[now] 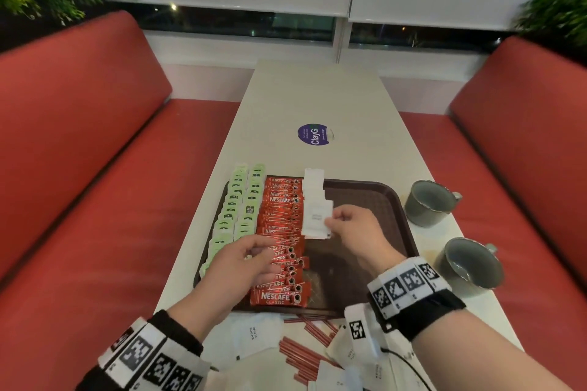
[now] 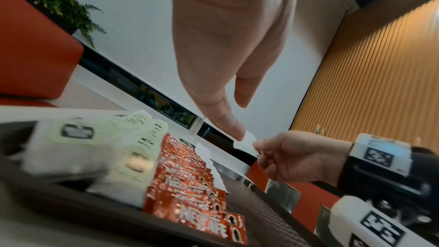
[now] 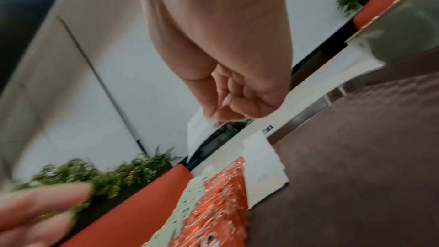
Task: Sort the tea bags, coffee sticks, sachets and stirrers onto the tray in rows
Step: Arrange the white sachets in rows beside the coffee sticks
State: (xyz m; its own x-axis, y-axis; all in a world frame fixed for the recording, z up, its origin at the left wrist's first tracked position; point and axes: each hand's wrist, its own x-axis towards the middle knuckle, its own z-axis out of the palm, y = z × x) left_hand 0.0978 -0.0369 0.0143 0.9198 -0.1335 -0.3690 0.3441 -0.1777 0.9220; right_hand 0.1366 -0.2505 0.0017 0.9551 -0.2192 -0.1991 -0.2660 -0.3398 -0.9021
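A brown tray (image 1: 381, 200) holds two columns of green tea bags (image 1: 235, 209), a column of red coffee sticks (image 1: 282, 219) and a short row of white sachets (image 1: 313, 187). My right hand (image 1: 330, 222) pinches one white sachet (image 1: 314, 219) just above the near end of that row; the same sachet (image 3: 198, 131) hangs from its fingertips in the right wrist view. My left hand (image 1: 251, 251) hovers over the coffee sticks with relaxed fingers and nothing in it. Loose sachets (image 1: 254, 336) and red stirrers (image 1: 305, 355) lie in front of the tray.
Two grey mugs (image 1: 428, 201) (image 1: 467, 267) stand right of the tray. A purple sticker (image 1: 313, 134) lies on the white table beyond it. Red benches flank the table. The tray's right half shows bare brown surface.
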